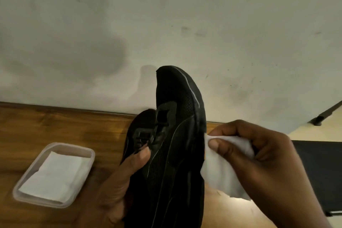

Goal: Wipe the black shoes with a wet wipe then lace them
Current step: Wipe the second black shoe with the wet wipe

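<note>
Nearest the camera, the left hand (118, 187) comes up from the lower edge and holds a black shoe (177, 153) from the left. Its thumb (142, 155) is laid across the upper just beside the eyelet row, and its other fingers are hidden behind the shoe, so how they curl cannot be told. The shoe is lifted clear of the table, heel towards the person and toe pointing up and away, turned so that its mesh upper and the open throat face the camera while the sole edge runs down its right side. The right hand (268, 163) is level with the middle of the shoe. It pinches a bunched white wet wipe (220, 177) between thumb and forefinger, with the remaining fingers curled around the wad. The wipe touches the shoe's right side at the sole edge, and its loose end hangs down below the hand. Farther off to the left, a clear plastic container (73, 146) sits on the wooden table (55, 126), well apart from the shoe, with a folded stack of white wipes (55, 177) lying flat in it. At the right edge is a dark flat surface (318, 172), which I cannot identify. Behind everything rises a pale, stained wall (166, 24), and a black leg (325, 113) slants against it at far right.
</note>
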